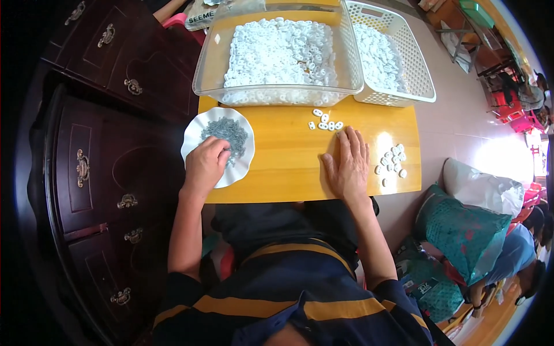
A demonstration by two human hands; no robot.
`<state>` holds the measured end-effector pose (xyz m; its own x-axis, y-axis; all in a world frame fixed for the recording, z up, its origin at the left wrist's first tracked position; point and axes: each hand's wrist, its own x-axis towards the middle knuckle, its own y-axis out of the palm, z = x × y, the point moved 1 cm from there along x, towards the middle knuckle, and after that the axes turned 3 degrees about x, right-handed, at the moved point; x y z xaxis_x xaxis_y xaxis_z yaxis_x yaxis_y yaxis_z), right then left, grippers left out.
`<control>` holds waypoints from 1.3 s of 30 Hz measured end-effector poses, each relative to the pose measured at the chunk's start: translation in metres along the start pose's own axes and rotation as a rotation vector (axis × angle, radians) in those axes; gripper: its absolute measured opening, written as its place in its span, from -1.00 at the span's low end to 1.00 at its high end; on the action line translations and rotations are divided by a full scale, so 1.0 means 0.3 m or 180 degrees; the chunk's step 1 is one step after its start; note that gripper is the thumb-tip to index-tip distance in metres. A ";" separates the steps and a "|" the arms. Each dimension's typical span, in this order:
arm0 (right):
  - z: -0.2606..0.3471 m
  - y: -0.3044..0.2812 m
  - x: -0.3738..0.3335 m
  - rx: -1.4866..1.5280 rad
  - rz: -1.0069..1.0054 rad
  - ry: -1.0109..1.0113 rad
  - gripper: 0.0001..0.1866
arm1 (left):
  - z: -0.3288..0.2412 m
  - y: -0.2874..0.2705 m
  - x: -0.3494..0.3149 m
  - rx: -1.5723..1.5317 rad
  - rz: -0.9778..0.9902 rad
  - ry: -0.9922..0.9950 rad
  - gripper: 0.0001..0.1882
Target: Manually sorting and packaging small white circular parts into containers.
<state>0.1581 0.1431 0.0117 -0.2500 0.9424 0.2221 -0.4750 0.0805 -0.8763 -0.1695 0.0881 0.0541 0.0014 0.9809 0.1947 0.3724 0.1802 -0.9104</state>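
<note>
My left hand (206,164) is over a white scalloped plate (190,128), its fingers bent together at a heap of small thin grey pieces (228,131). Whatever those fingers pinch is too small to make out. Flat on the yellow wooden table (277,164) lies my right hand (350,161), fingers stretched out and thumb apart. Just beyond its fingertips is a loose group of small white oval pieces with dark holes (324,126). More such white pieces (390,160) lie to its right, near the table's right edge.
A clear plastic bin (210,72) full of white pieces stands at the table's far side, with a white perforated basket (420,69) of more beside it. Dark drawer cabinets (115,167) flank the left. Green bags (461,230) and a white sack (490,184) rest on the right.
</note>
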 end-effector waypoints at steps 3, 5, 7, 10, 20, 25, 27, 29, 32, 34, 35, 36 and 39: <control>0.022 -0.017 -0.019 -0.0056 0.0117 -0.0047 -0.32 | 0.004 0.009 -0.003 -0.0001 0.0003 -0.0065 -0.89; 0.024 -0.019 -0.024 -0.0094 0.0179 -0.0081 -0.32 | 0.011 0.008 -0.007 -0.0017 -0.0010 -0.0036 -0.89; 0.020 -0.015 -0.014 -0.0035 0.0080 -0.0061 -0.30 | 0.007 0.006 -0.009 -0.0029 -0.0025 -0.0012 -0.89; 0.042 -0.015 0.031 -0.0063 0.0087 -0.0057 -0.26 | 0.003 0.003 -0.007 -0.0077 0.0047 -0.0086 -0.89; 0.102 0.000 0.002 -0.0119 0.0769 -0.0306 -0.22 | 0.012 0.019 -0.018 0.0011 -0.0131 0.0129 -0.88; 0.111 -0.014 -0.007 -0.0194 0.0851 -0.0494 -0.28 | 0.011 0.018 -0.017 -0.0028 -0.0243 0.0263 -0.91; 0.103 -0.021 -0.006 -0.0163 0.0797 -0.0396 -0.30 | 0.014 0.023 -0.020 -0.0112 -0.0286 0.0222 -0.93; 0.100 -0.030 -0.006 -0.0194 0.0792 -0.0322 -0.29 | 0.016 0.023 -0.021 -0.0167 -0.0330 0.0231 -0.93; 0.074 -0.022 -0.013 -0.0139 0.0669 -0.0258 -0.27 | 0.014 0.018 -0.021 -0.0279 -0.0359 0.0200 -0.94; 0.064 -0.023 -0.013 -0.0133 0.0611 -0.0200 -0.26 | 0.016 0.019 -0.021 -0.0336 -0.0339 0.0153 -0.94; 0.056 -0.022 -0.013 -0.0129 0.0617 -0.0196 -0.26 | 0.018 0.020 -0.021 -0.0407 -0.0434 0.0171 -0.93; 0.047 -0.019 -0.012 -0.0158 0.0568 -0.0165 -0.25 | 0.019 0.020 -0.020 -0.0477 -0.0528 0.0189 -0.92; 0.043 -0.031 -0.008 -0.0171 0.0480 -0.0152 -0.27 | 0.002 0.005 -0.012 -0.0634 -0.0588 0.0031 -0.89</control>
<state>0.1522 0.1357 0.0248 -0.3555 0.9287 0.1053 -0.3835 -0.0422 -0.9226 -0.1694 0.0849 0.0517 -0.0750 0.9318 0.3552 0.5424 0.3370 -0.7695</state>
